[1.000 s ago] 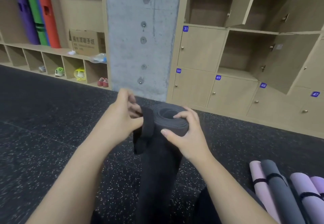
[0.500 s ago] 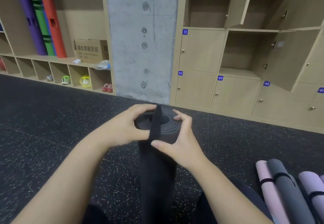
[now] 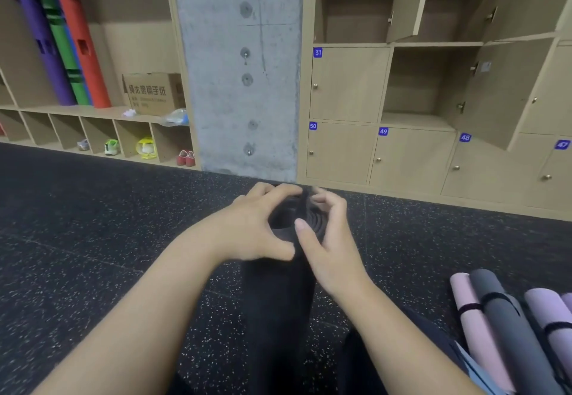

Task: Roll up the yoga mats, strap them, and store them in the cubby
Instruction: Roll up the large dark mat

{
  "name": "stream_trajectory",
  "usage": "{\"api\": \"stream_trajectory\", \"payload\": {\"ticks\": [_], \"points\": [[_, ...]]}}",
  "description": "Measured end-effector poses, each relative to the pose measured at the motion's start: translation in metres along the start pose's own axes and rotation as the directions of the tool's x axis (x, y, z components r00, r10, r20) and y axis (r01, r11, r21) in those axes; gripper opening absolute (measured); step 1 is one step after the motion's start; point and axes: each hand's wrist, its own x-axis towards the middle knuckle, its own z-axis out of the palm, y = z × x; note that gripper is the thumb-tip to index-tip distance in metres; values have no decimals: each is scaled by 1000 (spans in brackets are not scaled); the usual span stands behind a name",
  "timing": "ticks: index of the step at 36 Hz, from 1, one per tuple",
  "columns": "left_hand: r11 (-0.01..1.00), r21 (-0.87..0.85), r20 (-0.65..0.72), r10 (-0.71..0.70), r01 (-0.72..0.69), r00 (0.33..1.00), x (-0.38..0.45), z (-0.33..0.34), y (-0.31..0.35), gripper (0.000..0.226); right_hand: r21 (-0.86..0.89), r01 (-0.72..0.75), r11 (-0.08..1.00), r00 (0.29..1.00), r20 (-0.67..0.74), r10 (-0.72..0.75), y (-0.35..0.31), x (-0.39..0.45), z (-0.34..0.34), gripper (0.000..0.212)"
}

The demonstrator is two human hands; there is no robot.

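Rolled black mat [image 3: 278, 308]: its lower end runs off the bottom edge; both hands cover much of its top rim.
Strap: indistinct against the black mat, blurred between the fingertips.
Left hand [image 3: 253, 227]: fingertips motion-blurred.
Right hand [image 3: 328, 240]: fingertips blurred too.
Strapped mats [image 3: 507, 332]: cut off by the right and bottom edges.
Cardboard box [image 3: 153, 93]: small print illegible.

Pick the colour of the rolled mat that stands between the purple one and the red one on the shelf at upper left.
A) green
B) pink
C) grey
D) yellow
A: the green mat stands upright on the shelf, with the purple mat on its left and the red mat on its right.
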Motion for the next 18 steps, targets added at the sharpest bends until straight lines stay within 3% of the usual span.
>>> {"api": "stream_trajectory", "payload": {"ticks": [3, 6, 9, 12, 18], "points": [[1000, 1, -10, 10, -10, 1000, 5, 3, 4, 78, -285, 257, 923, 952, -88, -292, -6, 6, -12, 26], [1000, 15, -19, 9, -8, 1000, 10, 5, 4, 79, -398, 413, 819, 901, 48, -431, -11, 16, -26, 35], [1000, 18, -10, 8, -8, 1000, 12, 5, 5, 73, -441, 473, 763, 881, 222, -417, -14, 26, -39, 38], [1000, 22, -12, 11, -11, 1000, 12, 5, 5, 69, -497, 513, 700, 855, 366, -367, -17, 34, -49, 23], [1000, -15, -33, 20, -21, 999, 12, 8, 5, 66, -502, 548, 669, 825, 455, -335, -24, 38, -64, 21]]}}
